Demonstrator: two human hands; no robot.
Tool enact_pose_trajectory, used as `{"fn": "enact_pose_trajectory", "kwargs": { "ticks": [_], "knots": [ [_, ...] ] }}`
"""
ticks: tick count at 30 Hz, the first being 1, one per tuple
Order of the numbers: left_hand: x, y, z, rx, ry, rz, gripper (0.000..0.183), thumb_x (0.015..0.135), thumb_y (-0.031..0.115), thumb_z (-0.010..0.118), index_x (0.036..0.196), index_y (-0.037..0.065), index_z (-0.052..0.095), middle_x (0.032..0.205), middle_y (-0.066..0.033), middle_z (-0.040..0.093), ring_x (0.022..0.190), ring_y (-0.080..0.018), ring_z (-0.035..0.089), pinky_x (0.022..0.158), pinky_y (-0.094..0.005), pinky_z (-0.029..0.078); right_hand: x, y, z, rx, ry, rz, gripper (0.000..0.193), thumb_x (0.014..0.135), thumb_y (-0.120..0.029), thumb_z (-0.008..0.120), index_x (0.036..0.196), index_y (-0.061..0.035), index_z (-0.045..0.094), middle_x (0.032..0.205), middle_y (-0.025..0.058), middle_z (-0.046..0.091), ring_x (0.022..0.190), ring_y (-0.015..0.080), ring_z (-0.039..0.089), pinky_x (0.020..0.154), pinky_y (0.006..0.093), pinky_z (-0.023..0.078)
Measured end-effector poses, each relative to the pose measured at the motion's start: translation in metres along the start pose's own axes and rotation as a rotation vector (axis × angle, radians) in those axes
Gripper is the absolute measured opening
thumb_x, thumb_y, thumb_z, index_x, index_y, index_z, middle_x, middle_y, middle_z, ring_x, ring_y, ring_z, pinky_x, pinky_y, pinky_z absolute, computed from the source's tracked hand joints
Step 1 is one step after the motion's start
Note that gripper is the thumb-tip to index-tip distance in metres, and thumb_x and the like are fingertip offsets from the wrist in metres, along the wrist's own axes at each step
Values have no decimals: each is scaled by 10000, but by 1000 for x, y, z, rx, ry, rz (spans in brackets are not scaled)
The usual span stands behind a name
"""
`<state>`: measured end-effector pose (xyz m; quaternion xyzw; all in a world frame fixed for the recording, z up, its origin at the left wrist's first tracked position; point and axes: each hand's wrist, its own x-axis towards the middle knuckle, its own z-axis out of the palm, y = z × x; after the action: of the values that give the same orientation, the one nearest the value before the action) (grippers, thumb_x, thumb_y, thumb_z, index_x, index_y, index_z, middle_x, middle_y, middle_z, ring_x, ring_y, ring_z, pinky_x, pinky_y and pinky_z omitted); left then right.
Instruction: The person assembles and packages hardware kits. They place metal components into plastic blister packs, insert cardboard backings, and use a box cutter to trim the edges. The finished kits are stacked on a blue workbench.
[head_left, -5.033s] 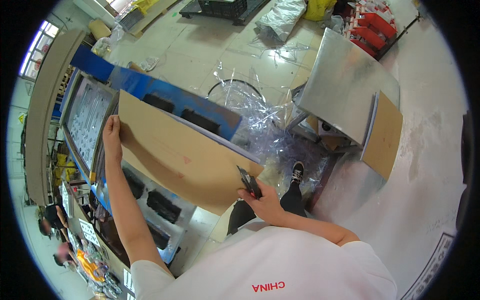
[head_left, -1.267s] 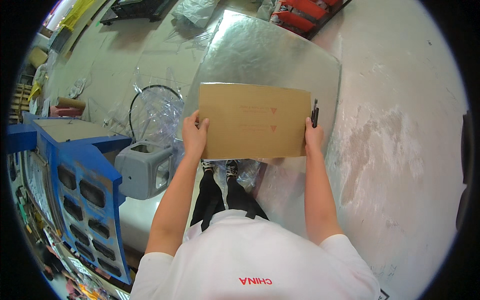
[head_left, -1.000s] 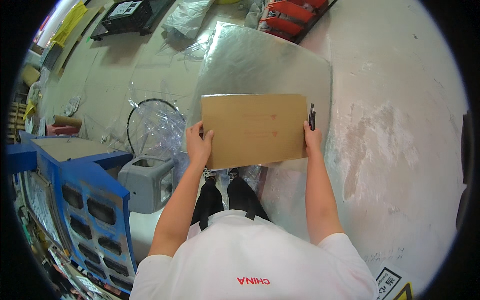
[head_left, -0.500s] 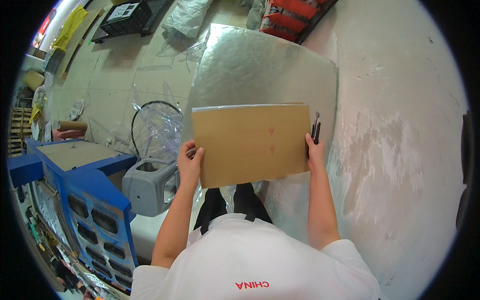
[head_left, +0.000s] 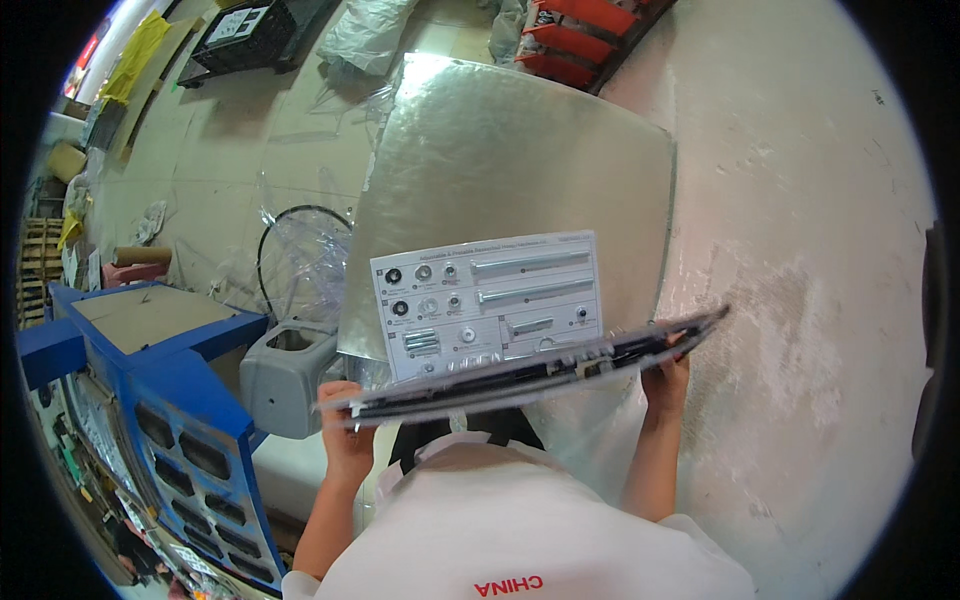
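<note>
Between both hands is a thin flat panel (head_left: 540,375), seen edge-on and tilted, with dark and clear parts along its edge; motion smears it. My left hand (head_left: 347,425) is closed on its left end. Near the other end, my right hand (head_left: 665,375) grips the panel; most of its fingers are hidden behind it. Just beyond the panel, a white hardware card (head_left: 530,270) with rods, washers and other small metal parts shows over the silvery tabletop (head_left: 520,150). Its near edge is covered by the panel. I cannot make out the utility knife.
To the left stand a grey plastic stool (head_left: 290,375) and a blue metal frame (head_left: 190,400). Clear plastic wrap (head_left: 310,250) and a black hoop lie on the floor. A black crate (head_left: 245,35) and orange bins (head_left: 585,40) are farther off. A pale, scuffed surface (head_left: 780,330) spreads along the right.
The brown cardboard face has tipped out of sight, and an edge-on panel is now between my hands. Both hands are lower, the right one farther right. The white hardware card has come into view.
</note>
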<state>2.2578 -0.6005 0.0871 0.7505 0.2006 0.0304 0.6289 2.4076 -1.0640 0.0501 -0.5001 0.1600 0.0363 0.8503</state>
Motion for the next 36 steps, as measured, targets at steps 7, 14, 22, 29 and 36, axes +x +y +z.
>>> {"fn": "enact_pose_trajectory", "kwargs": {
  "ticks": [7, 14, 22, 29, 36],
  "knots": [
    [23, 35, -8, 137, 240, 708, 233, 913, 207, 780, 1044, 98, 620, 902, -115, 537, 841, -270, 638, 808, -405, 581, 50, -40, 25, 292, -681, -623, 220, 1031, -199, 627, 841, -126, 543, 1011, -8, 526, 1032, 182, 510, 1210, 423, 394],
    [20, 30, -34, 72, 142, 894, 343, 813, 187, 863, 1082, 111, 664, 721, -93, 549, 807, -288, 707, 779, -427, 632, 28, -84, 45, 228, -811, -864, 204, 972, -143, 725, 841, -133, 569, 1001, -45, 550, 1056, 162, 508, 1201, 407, 374],
    [-7, 18, -31, 100, 211, 831, 301, 845, 184, 841, 1074, 114, 659, 883, -126, 578, 859, -295, 701, 784, -443, 637, 4, -94, 47, 173, -818, -885, 189, 891, -144, 819, 863, -144, 632, 990, -69, 569, 1005, 142, 506, 1163, 372, 381],
    [-17, 23, -22, 126, 160, 736, 315, 905, 271, 797, 1084, 84, 618, 1011, -147, 601, 997, -295, 659, 879, -429, 604, 3, -73, 1, 156, -828, -748, 168, 973, -213, 726, 855, -133, 636, 1032, -47, 580, 1021, 165, 494, 1051, 372, 406],
    [-27, 21, -17, 342, 80, 523, 222, 968, 183, 686, 1118, 44, 600, 1119, -148, 613, 1057, -283, 630, 969, -419, 525, -23, -39, -10, 232, -559, -118, 173, 1015, -270, 673, 1060, -106, 644, 1092, 23, 605, 1060, 221, 562, 1004, 459, 458]
  ]
}}
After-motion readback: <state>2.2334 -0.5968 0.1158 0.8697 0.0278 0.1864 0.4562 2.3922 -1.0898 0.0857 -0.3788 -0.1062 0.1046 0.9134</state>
